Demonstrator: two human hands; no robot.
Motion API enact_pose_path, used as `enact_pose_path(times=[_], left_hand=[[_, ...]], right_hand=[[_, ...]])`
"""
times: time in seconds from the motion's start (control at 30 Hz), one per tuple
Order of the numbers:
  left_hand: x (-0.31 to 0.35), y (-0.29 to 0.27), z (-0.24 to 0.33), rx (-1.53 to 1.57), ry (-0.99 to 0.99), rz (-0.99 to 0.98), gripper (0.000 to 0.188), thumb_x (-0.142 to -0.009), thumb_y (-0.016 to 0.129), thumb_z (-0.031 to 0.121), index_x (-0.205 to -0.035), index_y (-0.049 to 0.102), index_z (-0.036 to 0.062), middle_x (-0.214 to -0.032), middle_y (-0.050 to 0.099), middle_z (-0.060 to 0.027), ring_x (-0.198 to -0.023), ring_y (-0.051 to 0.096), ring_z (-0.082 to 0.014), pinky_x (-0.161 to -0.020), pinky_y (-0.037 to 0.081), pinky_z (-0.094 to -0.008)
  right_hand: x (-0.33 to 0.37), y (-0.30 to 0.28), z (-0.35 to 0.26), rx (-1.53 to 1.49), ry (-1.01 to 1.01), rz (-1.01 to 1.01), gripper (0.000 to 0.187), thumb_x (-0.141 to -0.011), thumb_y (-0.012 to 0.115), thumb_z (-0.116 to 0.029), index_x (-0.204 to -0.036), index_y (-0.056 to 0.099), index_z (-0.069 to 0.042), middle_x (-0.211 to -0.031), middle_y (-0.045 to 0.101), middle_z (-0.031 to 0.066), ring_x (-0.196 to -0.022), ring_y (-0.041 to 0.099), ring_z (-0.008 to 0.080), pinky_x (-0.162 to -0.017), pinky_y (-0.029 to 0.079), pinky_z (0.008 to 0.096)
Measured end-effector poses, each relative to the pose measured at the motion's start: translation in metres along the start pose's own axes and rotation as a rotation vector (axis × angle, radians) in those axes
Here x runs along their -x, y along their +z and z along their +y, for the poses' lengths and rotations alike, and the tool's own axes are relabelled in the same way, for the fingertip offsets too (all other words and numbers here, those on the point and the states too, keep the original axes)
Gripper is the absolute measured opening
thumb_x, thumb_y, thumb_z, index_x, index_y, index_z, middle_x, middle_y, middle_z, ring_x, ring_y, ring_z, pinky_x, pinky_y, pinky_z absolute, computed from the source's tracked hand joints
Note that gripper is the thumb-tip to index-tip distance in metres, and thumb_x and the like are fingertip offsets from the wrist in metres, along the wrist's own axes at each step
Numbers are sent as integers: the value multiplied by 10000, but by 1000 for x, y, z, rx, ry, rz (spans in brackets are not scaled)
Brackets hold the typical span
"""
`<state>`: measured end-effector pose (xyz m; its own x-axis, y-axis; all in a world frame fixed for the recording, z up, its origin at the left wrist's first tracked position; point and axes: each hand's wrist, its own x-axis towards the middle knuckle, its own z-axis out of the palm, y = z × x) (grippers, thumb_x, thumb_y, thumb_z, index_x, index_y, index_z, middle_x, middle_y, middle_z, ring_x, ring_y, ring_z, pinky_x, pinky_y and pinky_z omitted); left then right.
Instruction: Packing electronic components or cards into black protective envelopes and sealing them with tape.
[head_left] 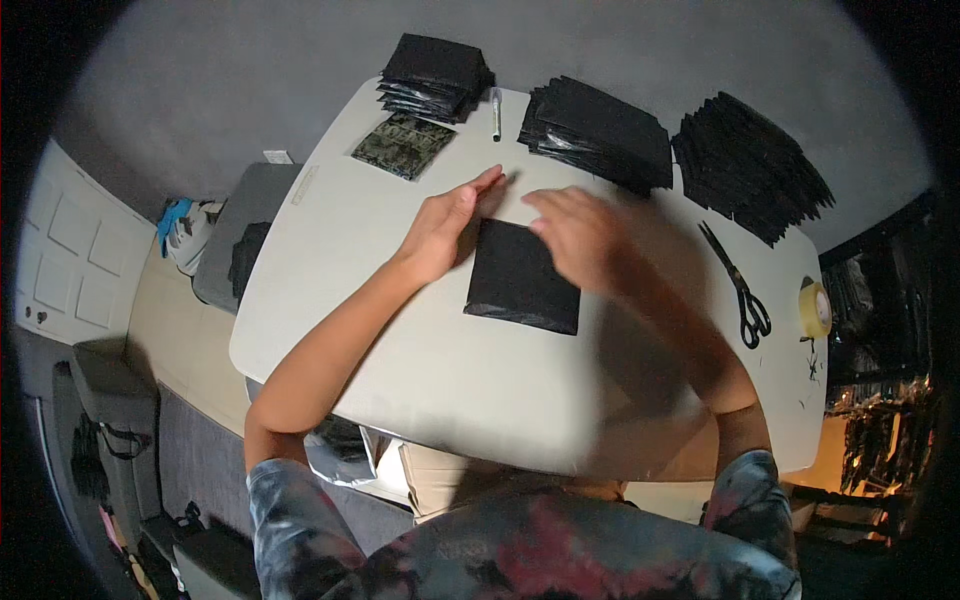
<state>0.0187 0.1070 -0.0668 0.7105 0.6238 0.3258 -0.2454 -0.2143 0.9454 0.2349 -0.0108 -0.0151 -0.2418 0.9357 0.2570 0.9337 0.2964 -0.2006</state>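
A flat black square packet (523,280) with a shiny near edge lies in the middle of the white table (400,350). My left hand (447,225) is held on edge beside its far left corner, fingers stretched out and together, nothing in them. Over the far right corner of the packet hovers my right hand (580,238), slightly blurred, its fingers spread and a little bent. Whether the right fingertips touch the packet I cannot tell. The right hand hides part of the packet's right side.
Along the far edge stand stacks of black packets (435,75), (597,130) and black pieces (750,165). A camouflage-patterned packet (403,145) and a marker (496,113) lie near the left stack. Black scissors (740,285) and a tape roll (815,308) are at the right.
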Motion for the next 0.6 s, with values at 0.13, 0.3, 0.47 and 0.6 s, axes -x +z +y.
enact_pose_path(times=[0.13, 0.3, 0.47, 0.6], left_hand=[[6, 19, 26, -399, 49, 9, 733, -1120, 355, 530, -1589, 381, -32, -1536, 526, -263, -1477, 458, -385, -1226, 315, -395], [21, 61, 26, -890, 154, -259, 756, -1077, 454, 478, -1638, 257, 12, -1645, 326, -305, -1557, 210, -510, -1272, 151, -596], [20, 58, 29, -966, 153, -319, 834, -1042, 464, 589, -1656, 253, 66, -1684, 249, -289, -1571, 158, -514, -1268, 137, -613], [22, 54, 32, -988, 129, -348, 970, -984, 462, 729, -1661, 243, 69, -1714, 189, -264, -1580, 119, -517, -1269, 131, -617]], right_hand=[[23, 33, -42, 83, -87, 101, 550, -1027, 583, -327, -1425, 535, 51, -1481, 520, 275, -1412, 458, 442, -1176, 341, 565], [24, 40, -40, -106, -97, -17, 762, -906, 634, -248, -1568, 377, 29, -1598, 363, 326, -1526, 254, 514, -1193, 111, 767], [35, 49, -31, -72, -51, -14, 778, -829, 684, -253, -1520, 466, 30, -1607, 369, 310, -1537, 228, 526, -1164, 67, 813], [40, 53, -26, -5, -45, -48, 745, -778, 755, -361, -1384, 614, 47, -1539, 438, 336, -1551, 191, 535, -1148, 101, 834]])
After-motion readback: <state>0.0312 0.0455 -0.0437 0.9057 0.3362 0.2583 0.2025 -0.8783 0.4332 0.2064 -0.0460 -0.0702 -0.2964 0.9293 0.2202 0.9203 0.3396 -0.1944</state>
